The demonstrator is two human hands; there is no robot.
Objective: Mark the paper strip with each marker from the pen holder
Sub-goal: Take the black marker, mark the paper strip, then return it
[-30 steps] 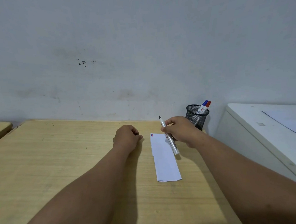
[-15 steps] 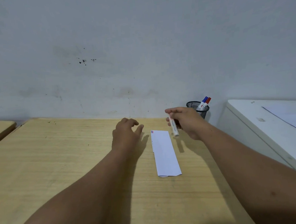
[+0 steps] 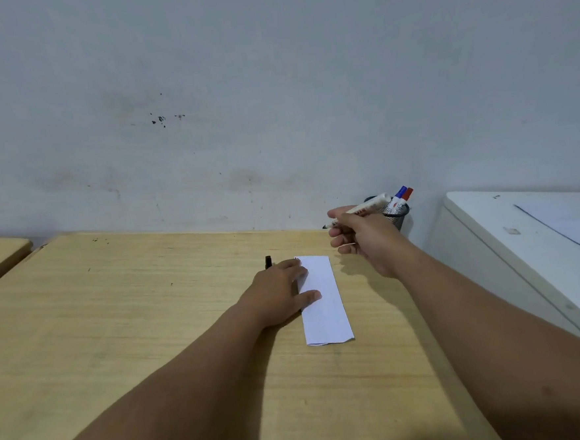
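- The holder [image 3: 395, 216] is mostly hidden behind the right hand [image 3: 365, 237]; only its mesh rim and side show, with a blue cap [image 3: 400, 191] and a red cap [image 3: 408, 193] sticking out.
- The marks at the strip's far left corner are covered by the left hand [image 3: 279, 289].
- A wooden desk [image 3: 117, 318] stands against a stained grey wall [image 3: 239, 103]; a white cabinet [image 3: 523, 238] at 3 o'clock carries papers, cut off by the frame.
- The strip [image 3: 325, 306] lies flat on the desk, at 7 o'clock from the holder.
- The right hand grips an uncapped marker [image 3: 356, 211], tip pointing to 9 o'clock, above the desk.
- Since half a second ago the left hand moved onto the strip, fingers spread flat and pressing its left edge, holding nothing; a black cap [image 3: 268, 262] now lies just beyond it at 11 o'clock. The marker turned from upright to nearly level.
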